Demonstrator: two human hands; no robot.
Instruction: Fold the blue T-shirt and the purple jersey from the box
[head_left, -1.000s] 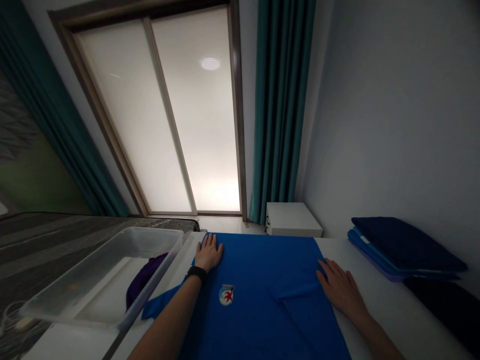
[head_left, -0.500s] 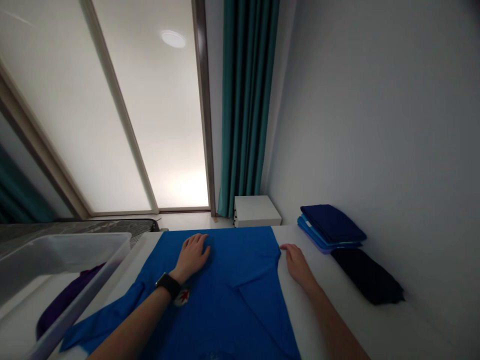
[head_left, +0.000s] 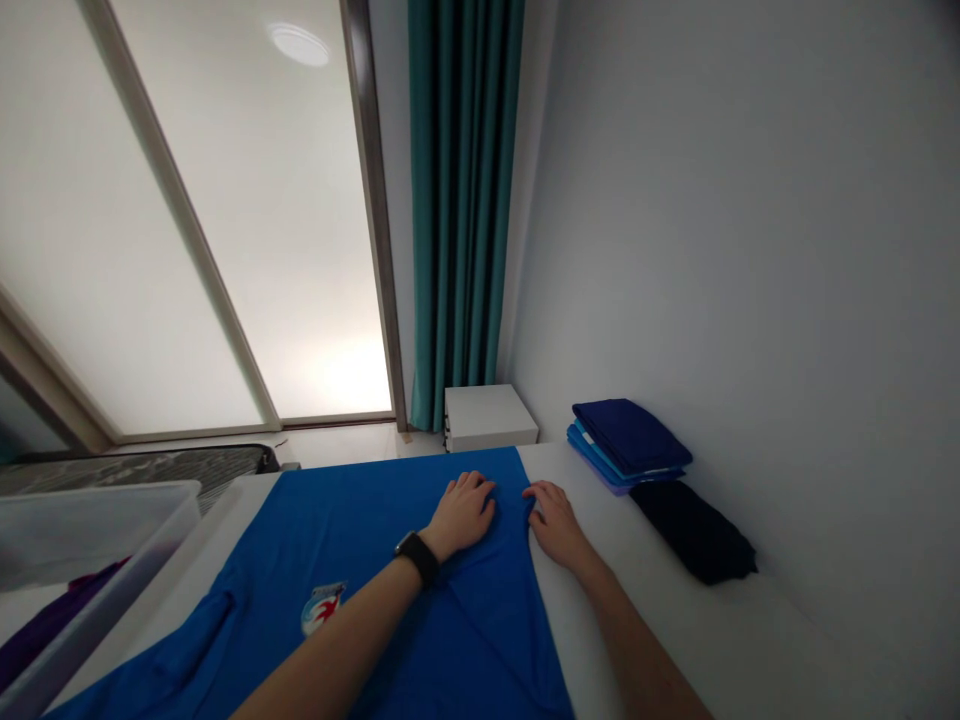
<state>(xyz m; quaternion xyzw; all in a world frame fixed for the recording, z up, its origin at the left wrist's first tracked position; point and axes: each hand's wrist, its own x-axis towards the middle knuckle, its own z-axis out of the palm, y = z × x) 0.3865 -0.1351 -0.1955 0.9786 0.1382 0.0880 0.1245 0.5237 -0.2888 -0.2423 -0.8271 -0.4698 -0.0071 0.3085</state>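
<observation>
A blue shirt point(head_left: 360, 520) lies spread over the white table, with a round red-and-white emblem point(head_left: 322, 608) on it. My left hand point(head_left: 463, 512), wearing a black watch point(head_left: 417, 558), rests palm down on the shirt near its far right part, fingers stretched out. At the shirt's right edge is my right hand point(head_left: 556, 525), its thumb and forefinger closed around a bit of the fabric. Creases run across the cloth below my left hand, and my left forearm hides part of the shirt.
To the right, by the wall, sits a stack of folded blue clothes point(head_left: 634, 437), with a folded black garment point(head_left: 694, 530) beside it. A clear plastic bin point(head_left: 161, 545) holding purple cloth point(head_left: 60, 615) stands at the left. Beyond the table is a white cabinet point(head_left: 491, 415).
My left hand has slid right across the shirt, closer to my right hand. My right hand has stayed at the shirt's edge, its fingers now on the fabric. The view has turned slightly right.
</observation>
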